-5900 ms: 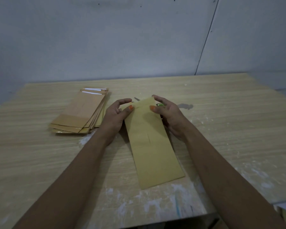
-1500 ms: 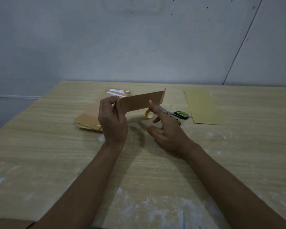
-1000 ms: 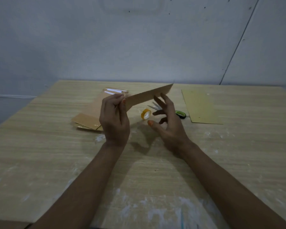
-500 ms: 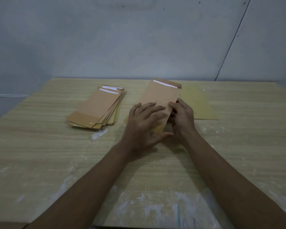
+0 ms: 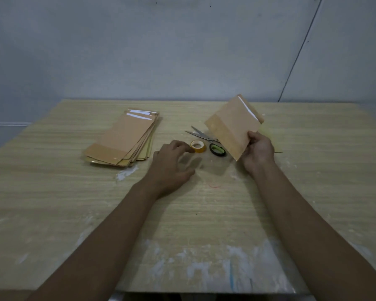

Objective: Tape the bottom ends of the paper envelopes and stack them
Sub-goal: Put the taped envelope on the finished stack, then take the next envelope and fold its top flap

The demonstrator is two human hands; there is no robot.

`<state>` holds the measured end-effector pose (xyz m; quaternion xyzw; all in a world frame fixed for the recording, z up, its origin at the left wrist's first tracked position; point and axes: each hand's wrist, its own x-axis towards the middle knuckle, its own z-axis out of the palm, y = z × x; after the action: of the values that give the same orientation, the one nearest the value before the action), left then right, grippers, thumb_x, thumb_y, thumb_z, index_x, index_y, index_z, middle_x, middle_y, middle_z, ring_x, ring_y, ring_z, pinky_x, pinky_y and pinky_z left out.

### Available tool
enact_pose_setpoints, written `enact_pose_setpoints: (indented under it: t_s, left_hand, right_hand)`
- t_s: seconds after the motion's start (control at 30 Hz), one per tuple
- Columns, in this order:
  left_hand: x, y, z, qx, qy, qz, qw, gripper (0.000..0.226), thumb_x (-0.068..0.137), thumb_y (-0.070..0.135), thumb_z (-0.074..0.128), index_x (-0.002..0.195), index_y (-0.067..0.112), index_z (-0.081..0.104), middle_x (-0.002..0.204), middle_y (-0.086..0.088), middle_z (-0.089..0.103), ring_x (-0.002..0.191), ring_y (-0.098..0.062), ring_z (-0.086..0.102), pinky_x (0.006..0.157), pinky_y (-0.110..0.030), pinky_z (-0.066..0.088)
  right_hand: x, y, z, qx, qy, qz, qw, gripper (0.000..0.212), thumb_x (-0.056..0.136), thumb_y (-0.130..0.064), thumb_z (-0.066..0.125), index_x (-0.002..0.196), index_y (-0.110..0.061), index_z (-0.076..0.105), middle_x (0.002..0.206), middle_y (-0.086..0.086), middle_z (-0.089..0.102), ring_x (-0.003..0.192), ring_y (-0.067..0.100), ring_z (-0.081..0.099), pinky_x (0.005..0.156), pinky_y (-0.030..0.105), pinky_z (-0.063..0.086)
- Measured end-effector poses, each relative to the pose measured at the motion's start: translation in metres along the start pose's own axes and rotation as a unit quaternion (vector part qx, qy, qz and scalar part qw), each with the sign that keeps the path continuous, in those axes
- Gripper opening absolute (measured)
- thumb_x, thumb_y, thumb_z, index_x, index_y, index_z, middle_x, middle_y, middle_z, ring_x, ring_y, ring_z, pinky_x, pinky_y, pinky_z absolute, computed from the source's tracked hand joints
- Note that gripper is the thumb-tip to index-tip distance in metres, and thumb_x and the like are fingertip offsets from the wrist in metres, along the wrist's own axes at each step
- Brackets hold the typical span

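On the wooden table (image 5: 52,192), head view: the right hand (image 5: 258,152) grips one brown envelope (image 5: 232,127) by its near edge and holds it raised and tilted above the surface, adhesive strip at the far end. Half a second ago this envelope lay flat under both hands; it has since been lifted clear, exposing the tape roll (image 5: 197,146) and the scissors (image 5: 206,140) that it covered. The left hand (image 5: 172,161) has released the envelope and now reaches toward the tape roll, fingers loosely curled, fingertips at or just beside the roll; contact cannot be confirmed, and the hand holds nothing.

The stack of envelopes (image 5: 122,142) rests to the left, well apart from the hands, glossy bands at its near ends. A further yellow envelope (image 5: 269,137) lies flat behind the right hand, mostly hidden.

Judgement: the step in hand is fetching tape for the bottom end of the held envelope. Taping and stacking of this envelope are not yet done.
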<state>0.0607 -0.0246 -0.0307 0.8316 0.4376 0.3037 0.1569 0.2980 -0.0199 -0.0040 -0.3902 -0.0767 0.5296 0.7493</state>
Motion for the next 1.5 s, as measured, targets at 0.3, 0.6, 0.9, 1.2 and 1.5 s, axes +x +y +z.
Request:
enact_pose_setpoints:
  t_s: [0.3,0.6,0.9,1.2,1.5]
  left_hand:
    - [0.014,0.004,0.011,0.184,-0.042,0.007,0.982,0.073,0.081,0.073,0.031,0.143,0.038,0.046,0.148,0.016,0.044,0.128,-0.02,0.042,0.095,-0.039,0.025]
    - [0.035,-0.014,-0.001,0.159,-0.058,-0.077,0.983,0.078,0.08,0.075,0.022,0.148,0.04,0.035,0.155,0.016,0.038,0.145,-0.022,0.029,0.111,-0.048,0.015]
    - [0.039,-0.019,-0.005,0.12,-0.08,-0.099,0.985,0.07,0.085,0.05,0.036,0.152,0.034,0.028,0.154,0.004,0.042,0.15,-0.026,0.021,0.113,-0.046,0.009]
    - [0.034,-0.016,-0.001,-0.147,0.17,-0.048,0.973,0.042,0.087,0.015,0.043,0.124,0.014,0.063,0.123,0.0,0.065,0.118,-0.015,0.057,0.102,-0.027,0.039]
    - [0.031,-0.006,-0.002,-0.326,0.125,-0.084,0.933,0.018,0.094,0.02,0.062,0.09,0.005,0.072,0.076,0.0,0.066,0.068,-0.008,0.055,0.059,-0.023,0.043]
  right_hand:
    - [-0.003,-0.003,-0.003,-0.033,-0.018,0.019,0.999,0.026,0.095,-0.005,0.043,0.114,-0.007,0.061,0.105,0.014,0.069,0.09,0.03,0.065,0.087,0.044,0.054]
    - [-0.016,0.007,0.0,-0.255,-0.128,-0.058,0.957,0.02,0.089,0.005,0.052,0.084,-0.008,0.066,0.07,0.006,0.068,0.06,0.02,0.06,0.057,0.024,0.051]
    - [-0.023,0.005,-0.004,-0.338,-0.241,0.0,0.91,0.017,0.087,0.01,0.054,0.095,-0.002,0.061,0.073,0.007,0.067,0.06,0.017,0.062,0.058,0.023,0.05]
    - [-0.028,0.002,-0.005,-0.36,-0.305,0.011,0.881,0.064,0.082,0.017,0.061,0.137,-0.014,0.048,0.102,0.013,0.073,0.087,0.023,0.069,0.067,0.03,0.056]
    - [-0.037,0.007,0.0,-0.4,-0.325,-0.016,0.857,0.05,0.085,0.007,0.067,0.129,-0.014,0.057,0.104,0.014,0.074,0.095,0.03,0.071,0.076,0.038,0.058]
